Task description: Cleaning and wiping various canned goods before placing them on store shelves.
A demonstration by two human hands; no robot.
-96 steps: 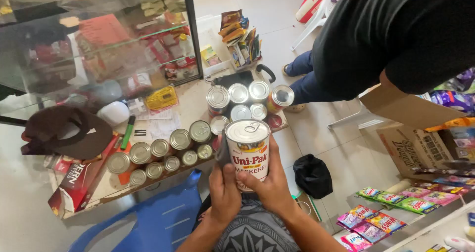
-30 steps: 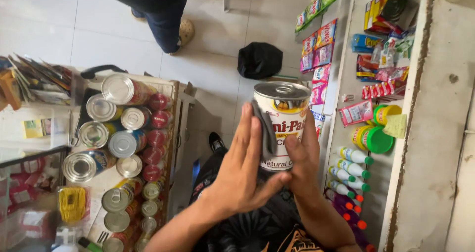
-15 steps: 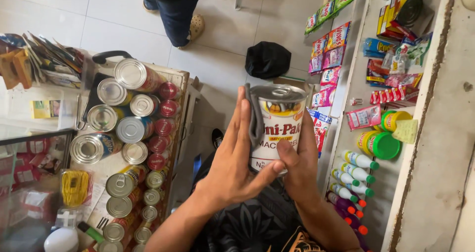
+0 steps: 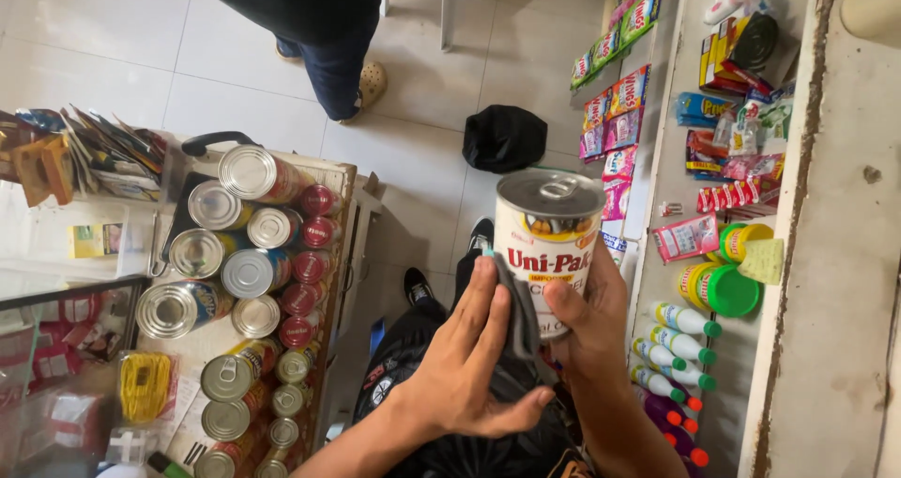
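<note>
— Centrally, what does the figure show?
— A large can (image 4: 547, 243) with a cream label and a pull-tab lid, held upright above the person's lap, between the counter on the left and the shelves on the right.

— How is the right hand (image 4: 587, 323) placed?
— It grips the can from the lower right: the thumb crosses the front of the label, and the fingers wrap behind, out of sight.

— And the left hand (image 4: 469, 356)?
— Its palm is open and its fingers are extended, pressing a dark grey cloth (image 4: 519, 314) flat against the can's left side. It clasps nothing beyond the cloth beneath the fingers.

— What stands on the left?
— A counter (image 4: 343, 182) crowded with tins (image 4: 249, 272): larger silver-topped ones toward the far end, smaller ones with red labels in a row along the edge nearest the person.

— What lies on the right?
— A shelf (image 4: 798, 253) with snack packets (image 4: 624, 112), a green-lidded jar (image 4: 718, 290) and small bottles with coloured caps (image 4: 671, 351).

— Anything on the floor?
— A black bag (image 4: 505, 138) on pale tiles and, at the top edge, another person's legs (image 4: 328, 60) in dark trousers.
</note>
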